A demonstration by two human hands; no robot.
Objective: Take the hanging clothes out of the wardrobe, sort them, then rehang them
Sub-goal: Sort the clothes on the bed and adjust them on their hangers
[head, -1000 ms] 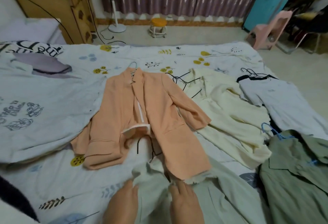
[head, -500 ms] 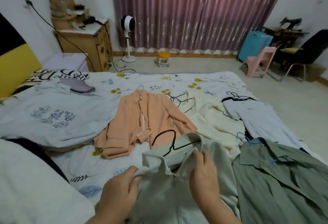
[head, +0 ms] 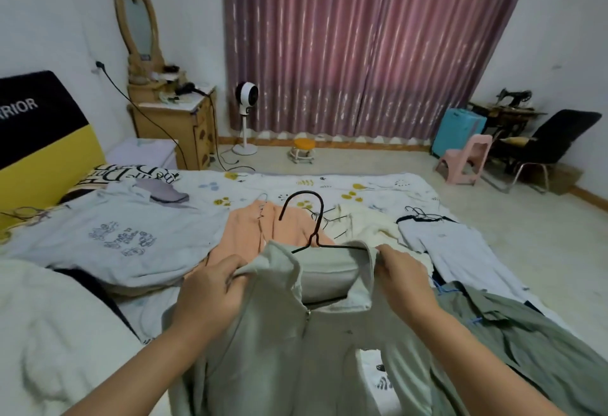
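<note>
A: Start at the left; what lies on the bed (head: 388, 185)?

B: A pale blue shirt with a grey print (head: 121, 238) lies spread flat near the headboard (head: 42, 132); beside it an orange jacket (head: 253, 234) lies with its collar toward the far edge of the bed; a cream top (head: 371, 228), then a light blue shirt (head: 457, 247) on dark hangers, follow to the right; an olive shirt (head: 513, 333) lies nearest on the right, with a blue hanger just showing at its collar.

A: And the piece being handled?

B: A pale green zip jacket (head: 296, 349) is held up in front of the person, above the near side of the bed; its long axis runs from the collar, up and away, down toward the camera; the zip faces the viewer; a black hanger (head: 312, 234) sits inside the collar, its hook rising upright and curving over to the left.

A: The hands?

B: The left hand (head: 210, 294) comes in from the lower left, forearm angled up; its fingers are curled tight around the left side of the collar; the right hand (head: 404, 277) comes from the lower right and pinches the right side of the collar, thumb on top; the two hold the collar stretched open between them.

A: Beyond the bed?

B: A wooden dresser with a mirror (head: 174, 126), a standing fan (head: 246, 96), purple curtains (head: 362, 43), a pink chair (head: 467, 159).
</note>
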